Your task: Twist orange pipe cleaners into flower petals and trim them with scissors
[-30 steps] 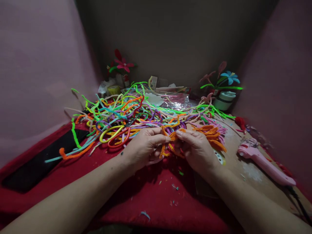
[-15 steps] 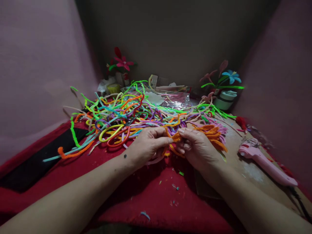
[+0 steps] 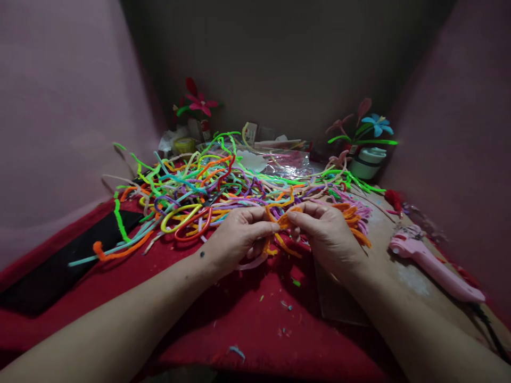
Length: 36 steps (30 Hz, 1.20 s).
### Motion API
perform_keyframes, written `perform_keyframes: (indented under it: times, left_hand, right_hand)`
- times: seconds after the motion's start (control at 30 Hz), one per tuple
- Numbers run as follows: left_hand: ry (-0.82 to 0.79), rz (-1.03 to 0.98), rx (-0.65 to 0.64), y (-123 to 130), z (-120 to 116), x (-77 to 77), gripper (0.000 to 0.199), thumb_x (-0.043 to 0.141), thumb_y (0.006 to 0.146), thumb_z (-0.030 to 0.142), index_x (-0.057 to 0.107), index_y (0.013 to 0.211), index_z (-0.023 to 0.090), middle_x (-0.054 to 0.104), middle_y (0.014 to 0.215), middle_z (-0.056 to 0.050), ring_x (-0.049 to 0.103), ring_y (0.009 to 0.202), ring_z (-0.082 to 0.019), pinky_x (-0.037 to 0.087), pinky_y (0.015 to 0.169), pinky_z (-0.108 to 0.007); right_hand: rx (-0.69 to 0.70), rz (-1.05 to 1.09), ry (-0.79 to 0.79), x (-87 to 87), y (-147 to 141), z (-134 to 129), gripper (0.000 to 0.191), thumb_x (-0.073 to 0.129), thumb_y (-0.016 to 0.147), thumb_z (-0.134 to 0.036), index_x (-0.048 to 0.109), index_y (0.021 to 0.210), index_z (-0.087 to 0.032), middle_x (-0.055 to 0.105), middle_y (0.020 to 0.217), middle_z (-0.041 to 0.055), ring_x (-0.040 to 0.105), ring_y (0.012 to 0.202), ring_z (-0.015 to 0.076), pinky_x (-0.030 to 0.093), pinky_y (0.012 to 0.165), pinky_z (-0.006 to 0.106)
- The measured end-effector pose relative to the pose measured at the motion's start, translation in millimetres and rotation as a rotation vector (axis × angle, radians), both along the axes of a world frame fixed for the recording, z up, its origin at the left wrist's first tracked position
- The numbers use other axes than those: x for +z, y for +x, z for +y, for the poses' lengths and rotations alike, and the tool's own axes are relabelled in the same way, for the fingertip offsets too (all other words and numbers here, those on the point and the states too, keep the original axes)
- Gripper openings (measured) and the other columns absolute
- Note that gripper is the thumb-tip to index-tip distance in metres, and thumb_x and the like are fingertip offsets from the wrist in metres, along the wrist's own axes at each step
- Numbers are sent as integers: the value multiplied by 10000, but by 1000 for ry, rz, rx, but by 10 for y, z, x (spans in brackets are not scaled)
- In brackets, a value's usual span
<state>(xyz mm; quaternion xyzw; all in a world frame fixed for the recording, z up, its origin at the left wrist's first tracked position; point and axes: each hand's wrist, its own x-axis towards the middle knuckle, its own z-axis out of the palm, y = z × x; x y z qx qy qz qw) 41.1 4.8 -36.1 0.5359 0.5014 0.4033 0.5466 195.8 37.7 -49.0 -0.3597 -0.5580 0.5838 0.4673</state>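
Note:
Between my two hands is an orange pipe cleaner (image 3: pixel 284 219), bent into a small bunched shape. My left hand (image 3: pixel 245 234) pinches its left side between thumb and forefinger. From the right, my right hand (image 3: pixel 319 226) grips it with thumb and fingertips pressed together. My fingers cover part of the orange piece. Behind the right hand lies a bundle of folded orange pipe cleaners (image 3: pixel 351 218), beside a pink bunch (image 3: pixel 362 208). Scissors with one red and one yellow handle loop (image 3: pixel 195 226) rest in the tangle left of my hands.
A large heap of coloured pipe cleaners (image 3: pixel 187 186) spreads across the red cloth (image 3: pixel 239 319). A pink glue gun (image 3: pixel 435 263) lies on a brown board (image 3: pixel 411 287) at right. Pipe-cleaner flowers (image 3: pixel 202 103) and a pale lidded pot (image 3: pixel 368 162) stand at the back. A black flat object (image 3: pixel 75 260) lies left.
My right hand has shifted its grip on the orange pipe cleaner, its wrist turning and fingers rising slightly. My left hand keeps its pinch. The whole view has drifted a little.

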Motion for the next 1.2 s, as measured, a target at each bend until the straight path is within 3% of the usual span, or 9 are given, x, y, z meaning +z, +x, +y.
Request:
perform_keyframes:
  times: [0.27, 0.53, 0.77, 0.97, 1.07, 1.2]
  left_hand:
    - [29, 14, 17, 30, -4, 0, 162, 599, 732, 232, 518, 621, 146, 443, 452, 70, 360, 369, -30, 249, 369, -156]
    - [62, 21, 37, 17, 0, 1, 198, 571, 755, 245, 488, 604, 148, 443, 429, 66, 360, 364, -41, 257, 373, -170]
    - [20, -35, 45, 13, 17, -28, 202, 586, 742, 242, 482, 595, 150, 437, 399, 64, 343, 340, -42, 233, 357, -174]
    - [-73, -213, -4, -29, 45, -113, 166, 620, 727, 267, 525, 654, 152, 459, 411, 59, 326, 312, -37, 217, 335, -169]
    - [-116, -315, -52, -37, 49, -138, 129, 621, 731, 255, 544, 708, 154, 498, 472, 49, 320, 318, -26, 216, 335, -164]
    - [-116, -305, -59, -23, 19, -130, 148, 614, 740, 267, 535, 681, 157, 445, 416, 59, 307, 300, -36, 198, 315, -166]
  right_hand:
    - [-104, -87, 66, -35, -37, -25, 192, 608, 734, -262, 538, 587, -160, 503, 517, -43, 420, 467, 69, 341, 480, 220]
    - [98, 75, -115, -101, -31, 13, 183, 650, 719, -301, 600, 652, -139, 528, 530, -23, 428, 450, 70, 312, 441, 222]
    - [96, 162, -184, -120, -40, 8, 168, 689, 685, -250, 590, 616, -134, 522, 517, -26, 441, 449, 60, 326, 435, 206]
    - [144, 304, -302, -102, -63, 17, 158, 725, 638, -219, 602, 693, -137, 551, 579, -24, 477, 468, 63, 387, 454, 203]
    - [172, 353, -310, -96, -76, 9, 166, 723, 645, -217, 577, 678, -147, 557, 588, -24, 494, 477, 70, 399, 453, 202]
    - [203, 384, -303, -105, -80, 1, 166, 716, 663, -220, 564, 669, -155, 545, 575, -32, 493, 482, 70, 399, 457, 198]
